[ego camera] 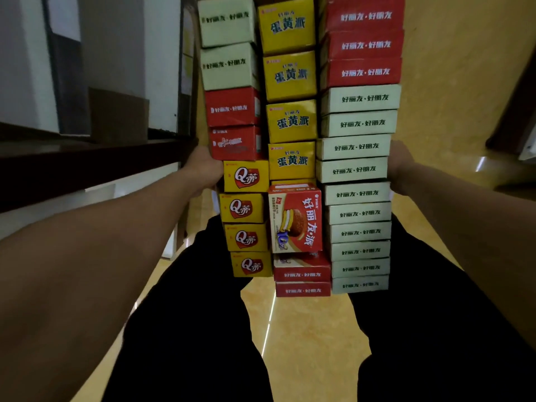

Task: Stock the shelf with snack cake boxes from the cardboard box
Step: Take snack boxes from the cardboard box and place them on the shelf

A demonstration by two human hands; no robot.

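Three packed rows of snack cake boxes fill the middle of the view, held above the floor. The left row has pale green, red and yellow Q boxes. The middle row has yellow boxes and one red box lying face up. The right row has red boxes, then several pale green boxes. A brown cardboard box wall shows along the left side only. My left hand grips the load's left side at the top Q box. My right hand holds the right side, its fingers hidden.
A dark shelf board with white uprights runs along the left, close to my left forearm. Below are my dark trouser legs and a glossy yellow floor. A dark furniture leg stands at the right edge.
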